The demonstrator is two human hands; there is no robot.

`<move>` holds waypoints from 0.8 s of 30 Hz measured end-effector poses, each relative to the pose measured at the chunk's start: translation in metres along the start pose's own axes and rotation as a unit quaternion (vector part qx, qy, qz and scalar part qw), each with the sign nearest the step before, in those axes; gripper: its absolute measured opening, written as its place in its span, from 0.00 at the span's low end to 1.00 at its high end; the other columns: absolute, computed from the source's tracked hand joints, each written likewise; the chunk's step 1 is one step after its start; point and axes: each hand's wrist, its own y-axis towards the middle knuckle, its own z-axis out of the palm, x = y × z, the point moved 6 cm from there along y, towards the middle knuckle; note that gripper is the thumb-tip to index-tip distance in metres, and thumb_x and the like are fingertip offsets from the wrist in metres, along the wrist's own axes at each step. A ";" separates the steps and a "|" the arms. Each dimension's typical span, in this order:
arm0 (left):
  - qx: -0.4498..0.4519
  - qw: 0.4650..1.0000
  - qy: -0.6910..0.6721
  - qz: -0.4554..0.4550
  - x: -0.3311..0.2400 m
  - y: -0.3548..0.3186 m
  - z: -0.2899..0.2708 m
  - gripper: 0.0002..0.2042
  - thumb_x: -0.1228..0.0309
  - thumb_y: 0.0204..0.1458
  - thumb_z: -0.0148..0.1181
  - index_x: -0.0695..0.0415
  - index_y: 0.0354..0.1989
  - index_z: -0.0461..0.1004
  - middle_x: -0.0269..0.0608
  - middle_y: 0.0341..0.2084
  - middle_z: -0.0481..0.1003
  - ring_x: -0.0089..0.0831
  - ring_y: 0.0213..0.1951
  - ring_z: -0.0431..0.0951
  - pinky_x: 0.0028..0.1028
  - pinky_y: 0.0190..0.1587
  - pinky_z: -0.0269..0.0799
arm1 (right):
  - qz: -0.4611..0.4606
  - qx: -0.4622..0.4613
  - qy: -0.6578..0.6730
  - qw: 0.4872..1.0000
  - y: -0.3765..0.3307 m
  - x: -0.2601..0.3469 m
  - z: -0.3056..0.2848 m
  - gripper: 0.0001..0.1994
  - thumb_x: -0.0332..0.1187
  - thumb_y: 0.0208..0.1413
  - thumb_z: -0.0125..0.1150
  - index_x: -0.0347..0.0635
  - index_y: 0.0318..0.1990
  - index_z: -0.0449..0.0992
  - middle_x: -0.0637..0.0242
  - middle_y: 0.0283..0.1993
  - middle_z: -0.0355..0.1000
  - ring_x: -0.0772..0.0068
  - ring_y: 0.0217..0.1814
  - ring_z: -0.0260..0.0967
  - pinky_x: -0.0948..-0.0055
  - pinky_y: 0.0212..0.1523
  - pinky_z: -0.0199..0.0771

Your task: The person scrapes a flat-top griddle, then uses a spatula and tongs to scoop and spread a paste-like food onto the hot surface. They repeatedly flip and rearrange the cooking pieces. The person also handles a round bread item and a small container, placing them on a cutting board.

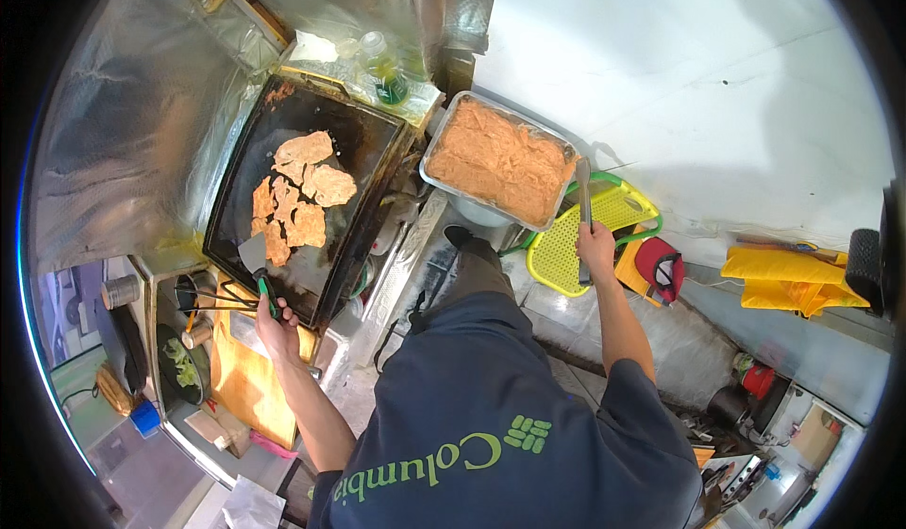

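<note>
My left hand [276,329] is closed round the green and black handle of a wide-bladed scraper [253,251]. Its metal blade is by the lower-left edge of several pieces of orange-coated meat [307,224] lying on a dark flat griddle [363,131]. In my right hand [595,246] is a pair of long metal tongs [584,189], pointing away from me. Their tips are at the right end of a metal tray [481,201], filled with raw marinated meat [500,156]. Whether the tips grip any meat is too small to tell.
A clear bottle with a green label [385,71] stands behind the griddle. Beside the tray is a yellow-green plastic chair [604,218], with a red cap [658,269] near it. A wooden board [247,378] and a dark pan with green leaves [181,367] lie at left.
</note>
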 end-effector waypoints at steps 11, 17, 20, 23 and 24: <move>-0.003 0.999 0.027 -0.027 0.017 0.000 0.005 0.09 0.59 0.62 0.52 0.50 0.40 0.68 0.32 0.22 0.72 0.18 0.17 0.64 0.18 0.17 0.58 | -0.218 0.225 0.107 0.944 -0.044 0.118 0.029 0.09 0.32 0.63 0.53 0.40 0.31 0.70 0.74 0.19 0.64 0.85 0.17 0.59 0.80 0.18 0.60; 0.066 0.994 0.080 0.012 0.027 -0.016 0.049 0.11 0.64 0.64 0.50 0.57 0.47 0.69 0.32 0.20 0.70 0.19 0.16 0.64 0.19 0.16 0.58 | -0.217 0.304 0.045 0.927 -0.061 0.212 0.122 0.10 0.33 0.63 0.53 0.40 0.30 0.70 0.72 0.19 0.66 0.83 0.17 0.61 0.78 0.18 0.60; 0.096 0.992 0.084 0.016 0.036 -0.015 0.063 0.12 0.64 0.64 0.50 0.59 0.48 0.70 0.32 0.20 0.70 0.19 0.16 0.64 0.20 0.16 0.57 | -0.233 0.342 0.003 0.910 -0.075 0.247 0.170 0.11 0.36 0.63 0.54 0.39 0.31 0.72 0.72 0.19 0.67 0.82 0.17 0.62 0.77 0.19 0.62; 0.074 0.993 0.083 0.031 0.033 -0.011 0.068 0.14 0.64 0.64 0.50 0.60 0.51 0.70 0.31 0.19 0.70 0.18 0.16 0.64 0.20 0.16 0.57 | -0.250 0.371 -0.021 0.894 -0.066 0.254 0.216 0.12 0.38 0.62 0.55 0.39 0.33 0.73 0.71 0.19 0.68 0.81 0.17 0.64 0.77 0.20 0.64; 0.063 0.993 0.091 0.038 0.029 -0.008 0.066 0.14 0.64 0.64 0.50 0.60 0.51 0.70 0.31 0.19 0.69 0.18 0.16 0.65 0.20 0.16 0.57 | -0.255 0.381 -0.026 0.888 -0.069 0.259 0.227 0.12 0.39 0.62 0.55 0.39 0.34 0.73 0.71 0.19 0.68 0.81 0.17 0.64 0.77 0.20 0.65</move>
